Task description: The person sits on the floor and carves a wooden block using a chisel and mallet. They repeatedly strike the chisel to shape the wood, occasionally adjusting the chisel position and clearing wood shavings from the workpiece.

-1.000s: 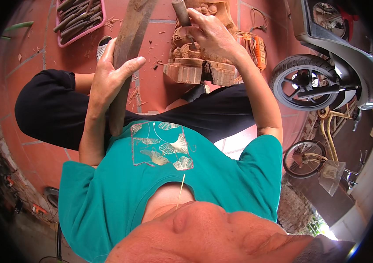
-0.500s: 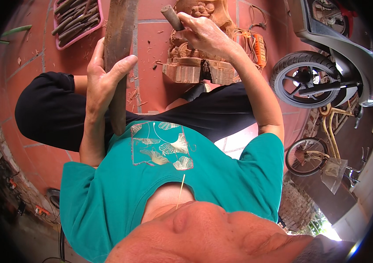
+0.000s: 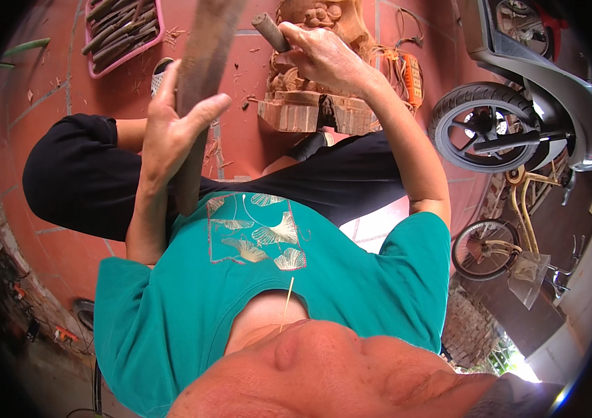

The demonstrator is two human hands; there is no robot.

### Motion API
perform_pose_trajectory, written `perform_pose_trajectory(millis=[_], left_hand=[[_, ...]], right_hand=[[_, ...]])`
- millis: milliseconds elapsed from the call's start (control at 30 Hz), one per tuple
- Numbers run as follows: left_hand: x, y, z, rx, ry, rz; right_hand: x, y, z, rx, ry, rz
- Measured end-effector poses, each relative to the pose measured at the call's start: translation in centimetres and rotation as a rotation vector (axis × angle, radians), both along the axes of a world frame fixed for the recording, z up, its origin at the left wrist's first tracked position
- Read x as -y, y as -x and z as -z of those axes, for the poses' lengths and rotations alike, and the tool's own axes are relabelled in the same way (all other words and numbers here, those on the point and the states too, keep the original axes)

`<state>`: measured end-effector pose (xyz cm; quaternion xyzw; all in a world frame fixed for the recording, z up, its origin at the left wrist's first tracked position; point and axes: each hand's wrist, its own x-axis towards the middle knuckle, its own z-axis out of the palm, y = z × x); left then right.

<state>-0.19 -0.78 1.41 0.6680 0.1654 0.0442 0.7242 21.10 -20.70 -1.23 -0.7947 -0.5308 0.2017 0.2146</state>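
My left hand (image 3: 170,139) is wrapped around a long, dark wooden mallet (image 3: 202,76), thumb out along it. Its far end is blurred and runs off the top edge; its near end lies by my belly. In my closed right hand (image 3: 327,59) is a chisel (image 3: 268,31), its round wooden handle sticking out up and to the left. My fingers hide its working end. That hand is over a reddish wood carving (image 3: 292,104) with rounded relief and a blocky base, in front of my crossed legs. The mallet and chisel handle are apart.
A pink tray (image 3: 162,38) of wooden-handled tools lies at the far left on red tiles with scattered shavings. A slipper (image 3: 159,75) is near it. Right of the carving are an orange power strip (image 3: 413,80) and cables. A motorbike wheel (image 3: 484,125) and bicycle (image 3: 494,247) stand right.
The mallet's far end has swung right, toward the chisel handle, and my left hand has shifted slightly right with it. The slipper has come into view. My right hand has barely moved.
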Motion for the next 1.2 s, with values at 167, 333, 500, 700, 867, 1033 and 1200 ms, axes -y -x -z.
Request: perform_pose_trajectory(millis=[167, 333, 500, 700, 867, 1033, 1200], left_hand=[[0.0, -0.3, -0.3, 0.002, 0.002, -0.028], [-0.1, -0.3, 1.0, -0.023, -0.204, 0.101], [0.0, -0.4, 1.0, 0.030, -0.168, 0.026], [-0.1, -0.4, 0.4, -0.029, -0.143, 0.013], [0.0, -0.6, 0.3, -0.027, -0.147, 0.037], [0.3, -0.6, -0.2, -0.005, -0.147, 0.025], [0.8, -0.5, -0.8, 0.004, -0.081, 0.003]], right_hand=[[0.1, 0.0, 0.5, 0.025, -0.022, 0.002], [0.2, -0.4, -1.2, -0.022, -0.001, 0.082], [1.6, -2.0, -1.7, 0.034, -0.193, 0.169], [1.1, -1.8, -3.3, -0.055, -0.169, 0.184], [1.9, -2.2, 0.5, 0.103, -0.254, 0.109], [1.5, -1.8, 0.1, 0.076, -0.218, 0.077], [1.5, -1.7, -0.7, 0.022, -0.174, 0.043]])
